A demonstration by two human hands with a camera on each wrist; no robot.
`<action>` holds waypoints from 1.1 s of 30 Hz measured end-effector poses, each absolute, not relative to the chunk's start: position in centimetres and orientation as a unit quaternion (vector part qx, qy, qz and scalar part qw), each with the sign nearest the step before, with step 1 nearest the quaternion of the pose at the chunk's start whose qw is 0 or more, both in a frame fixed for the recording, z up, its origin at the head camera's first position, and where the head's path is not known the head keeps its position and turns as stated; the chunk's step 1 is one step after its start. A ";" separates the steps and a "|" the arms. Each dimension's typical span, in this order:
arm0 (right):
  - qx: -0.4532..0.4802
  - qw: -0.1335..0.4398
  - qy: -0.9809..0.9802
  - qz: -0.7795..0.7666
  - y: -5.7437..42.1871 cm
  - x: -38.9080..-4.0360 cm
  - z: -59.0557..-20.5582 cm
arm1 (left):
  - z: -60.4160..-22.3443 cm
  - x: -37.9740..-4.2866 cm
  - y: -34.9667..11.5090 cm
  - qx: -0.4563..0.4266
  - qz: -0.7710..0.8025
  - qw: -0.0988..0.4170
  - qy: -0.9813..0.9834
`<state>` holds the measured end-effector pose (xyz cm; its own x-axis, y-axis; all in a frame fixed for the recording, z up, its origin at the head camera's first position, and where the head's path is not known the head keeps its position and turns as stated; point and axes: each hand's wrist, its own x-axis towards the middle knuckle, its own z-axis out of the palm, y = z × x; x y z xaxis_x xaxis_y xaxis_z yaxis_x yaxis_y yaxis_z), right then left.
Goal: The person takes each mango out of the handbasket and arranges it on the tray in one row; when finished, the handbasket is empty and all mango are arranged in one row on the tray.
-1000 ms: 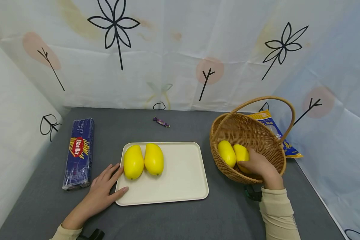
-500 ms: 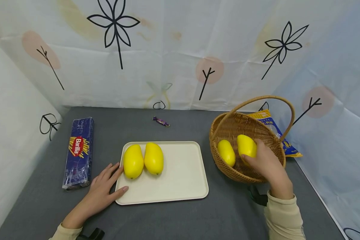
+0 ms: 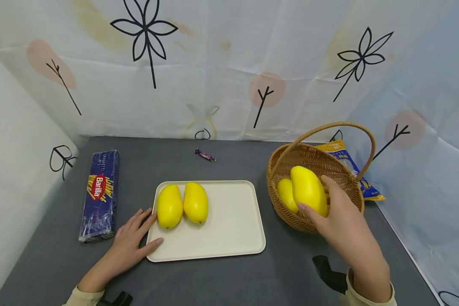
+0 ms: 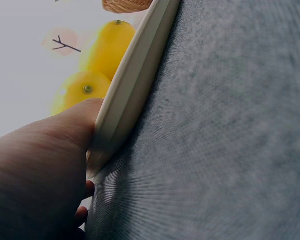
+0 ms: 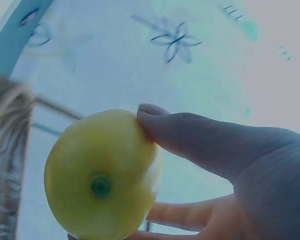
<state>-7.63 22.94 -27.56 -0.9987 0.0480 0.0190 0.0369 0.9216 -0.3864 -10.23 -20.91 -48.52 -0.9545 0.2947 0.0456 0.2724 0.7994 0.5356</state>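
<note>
My right hand (image 3: 346,221) grips a yellow mango (image 3: 307,191) between thumb and fingers, raised over the wicker basket (image 3: 329,163). The right wrist view shows this mango's (image 5: 102,175) green stem end, with the thumb along its side. A second mango (image 3: 285,193) lies in the basket, partly hidden behind the held one. Two more mangoes, a left one (image 3: 170,206) and a right one (image 3: 196,202), lie side by side on the cream tray (image 3: 233,221). My left hand (image 3: 128,244) rests spread at the tray's left edge, thumb over the near corner.
A blue spaghetti pack (image 3: 99,195) lies left of the tray. Behind the tray is a small purple wrapped candy (image 3: 205,155). A blue and yellow bag (image 3: 369,191) sits behind the basket, whose tall handle (image 3: 338,124) arches above. Printed cloth (image 3: 229,55) walls the back and sides.
My right hand has lifted the mango from the basket's bottom, up and nearer the camera, wrist shifting right and toward me. The left hand and tray stay put.
</note>
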 end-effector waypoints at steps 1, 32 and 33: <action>-0.018 0.017 -0.980 0.197 22.6 -7.3 -27.4 | -48.5 -10.2 -20.9 0.148 0.280 0.020 0.948; 0.092 -0.001 -0.970 0.223 12.7 -9.7 -33.5 | -48.6 -10.1 -21.0 0.151 0.286 0.012 0.946; 0.089 -0.006 -0.971 0.222 12.4 -9.9 -34.0 | -48.6 -10.1 -21.0 0.150 0.286 0.013 0.946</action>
